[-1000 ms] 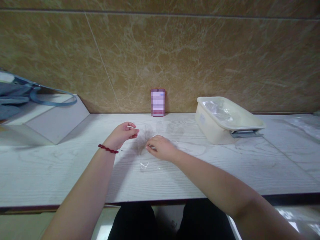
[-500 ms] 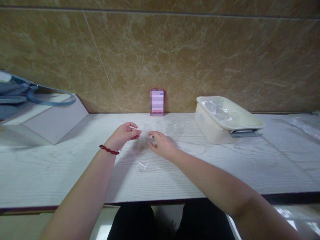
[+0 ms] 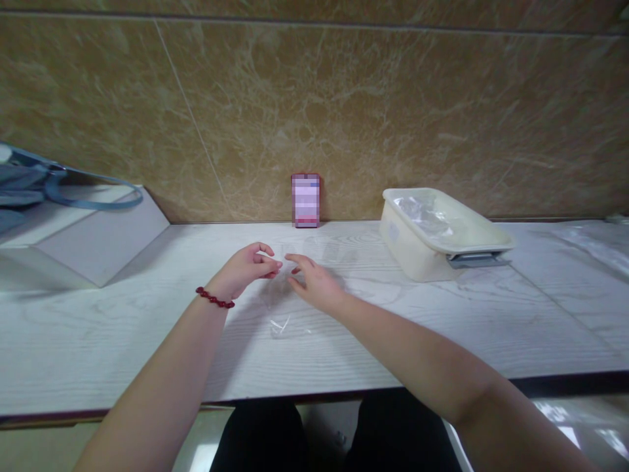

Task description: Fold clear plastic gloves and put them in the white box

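Observation:
My left hand (image 3: pixel 249 267), with a dark red bead bracelet (image 3: pixel 215 299) at the wrist, hovers above the middle of the table. Its thumb and fingers are pinched together; whatever they may hold is too clear and small to make out. Just to the right, my right hand (image 3: pixel 317 283) faces it, fingers and thumb apart and nothing visible in its grasp. Below both hands lies a clear plastic sheet or bag (image 3: pixel 281 327), whose outline is hard to follow. Several faint transparent pieces (image 3: pixel 332 250) rest on the table beyond my right hand.
A phone (image 3: pixel 305 202) leans upright against the marbled wall. Right of it stands a cream plastic bin (image 3: pixel 410 255) with clear plastic packaging (image 3: pixel 425 216) inside. At the left are a white box (image 3: pixel 105 242) and a blue strapped bag (image 3: pixel 29 187). Clear film (image 3: pixel 597 242) lies far right.
The fingers of my right hand have spread, its index finger stretching forward toward my left fingertips. My left hand has shifted slightly right, and the view has turned a little.

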Demonstrator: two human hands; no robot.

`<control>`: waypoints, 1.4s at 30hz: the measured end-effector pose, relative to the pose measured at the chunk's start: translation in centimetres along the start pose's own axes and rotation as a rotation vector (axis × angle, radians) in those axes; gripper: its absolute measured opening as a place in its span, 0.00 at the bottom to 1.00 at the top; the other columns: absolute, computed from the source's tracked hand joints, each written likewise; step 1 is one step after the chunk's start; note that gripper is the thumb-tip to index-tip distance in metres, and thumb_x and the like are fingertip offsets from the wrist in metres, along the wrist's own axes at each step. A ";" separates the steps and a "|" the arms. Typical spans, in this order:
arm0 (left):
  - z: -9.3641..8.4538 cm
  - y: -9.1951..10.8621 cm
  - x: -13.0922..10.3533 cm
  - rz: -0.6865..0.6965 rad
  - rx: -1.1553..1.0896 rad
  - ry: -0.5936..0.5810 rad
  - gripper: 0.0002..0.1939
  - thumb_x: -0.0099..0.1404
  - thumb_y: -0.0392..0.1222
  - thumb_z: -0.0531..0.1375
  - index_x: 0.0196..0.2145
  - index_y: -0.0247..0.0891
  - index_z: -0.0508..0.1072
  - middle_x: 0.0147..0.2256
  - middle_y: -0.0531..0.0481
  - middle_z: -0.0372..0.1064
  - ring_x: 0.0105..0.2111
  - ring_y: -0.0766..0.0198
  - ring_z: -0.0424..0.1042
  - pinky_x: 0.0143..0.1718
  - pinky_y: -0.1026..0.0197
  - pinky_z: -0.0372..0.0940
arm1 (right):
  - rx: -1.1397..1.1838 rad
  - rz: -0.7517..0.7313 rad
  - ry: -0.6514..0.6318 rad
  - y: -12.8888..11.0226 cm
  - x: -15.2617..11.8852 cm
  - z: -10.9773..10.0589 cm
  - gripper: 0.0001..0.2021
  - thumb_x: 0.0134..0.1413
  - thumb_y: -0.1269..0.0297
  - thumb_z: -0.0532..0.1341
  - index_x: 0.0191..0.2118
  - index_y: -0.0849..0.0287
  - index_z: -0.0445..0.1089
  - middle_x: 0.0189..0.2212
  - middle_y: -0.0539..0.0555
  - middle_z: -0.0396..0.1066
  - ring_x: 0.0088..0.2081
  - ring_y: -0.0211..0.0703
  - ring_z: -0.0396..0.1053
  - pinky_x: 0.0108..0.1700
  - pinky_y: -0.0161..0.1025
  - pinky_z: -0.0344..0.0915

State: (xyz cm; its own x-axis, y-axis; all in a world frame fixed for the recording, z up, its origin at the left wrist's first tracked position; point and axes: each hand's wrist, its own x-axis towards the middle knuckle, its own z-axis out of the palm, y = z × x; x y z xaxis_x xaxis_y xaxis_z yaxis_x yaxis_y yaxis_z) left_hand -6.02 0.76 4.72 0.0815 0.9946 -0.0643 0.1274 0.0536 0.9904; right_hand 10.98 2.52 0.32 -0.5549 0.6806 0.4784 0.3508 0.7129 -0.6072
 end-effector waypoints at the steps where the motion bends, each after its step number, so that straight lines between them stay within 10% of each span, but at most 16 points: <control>1: 0.1 -0.1 0.0 0.000 0.002 -0.013 0.18 0.45 0.40 0.64 0.31 0.36 0.59 0.19 0.57 0.67 0.23 0.69 0.68 0.30 0.62 0.63 | 0.005 -0.016 -0.004 -0.1 0.0 -0.1 0.21 0.48 0.71 0.53 0.50 0.57 0.53 0.47 0.55 0.60 0.39 0.35 0.64 0.45 0.38 0.60; 27: 1.2 -0.2 -0.2 -0.002 0.085 -0.132 0.19 0.46 0.38 0.62 0.33 0.38 0.56 0.21 0.56 0.69 0.24 0.67 0.69 0.29 0.63 0.62 | 0.073 -0.036 0.010 0.3 0.1 0.2 0.25 0.45 0.79 0.50 0.53 0.59 0.50 0.34 0.52 0.65 0.36 0.35 0.63 0.40 0.35 0.61; 42: -1.5 -1.5 1.5 0.111 0.429 0.144 0.09 0.50 0.45 0.57 0.25 0.36 0.67 0.23 0.52 0.67 0.22 0.69 0.64 0.22 0.66 0.56 | 0.030 -0.106 0.008 0.7 0.2 -0.7 0.08 0.42 0.80 0.53 0.26 0.60 0.65 0.31 0.51 0.60 0.34 0.34 0.61 0.38 0.33 0.60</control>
State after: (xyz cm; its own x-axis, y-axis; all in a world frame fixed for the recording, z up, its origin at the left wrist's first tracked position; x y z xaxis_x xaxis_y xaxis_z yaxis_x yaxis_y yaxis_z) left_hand -7.55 2.34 3.28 -0.0167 0.9961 0.0867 0.5257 -0.0650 0.8482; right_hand 11.64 3.26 0.37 -0.5813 0.6029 0.5464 0.2675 0.7758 -0.5714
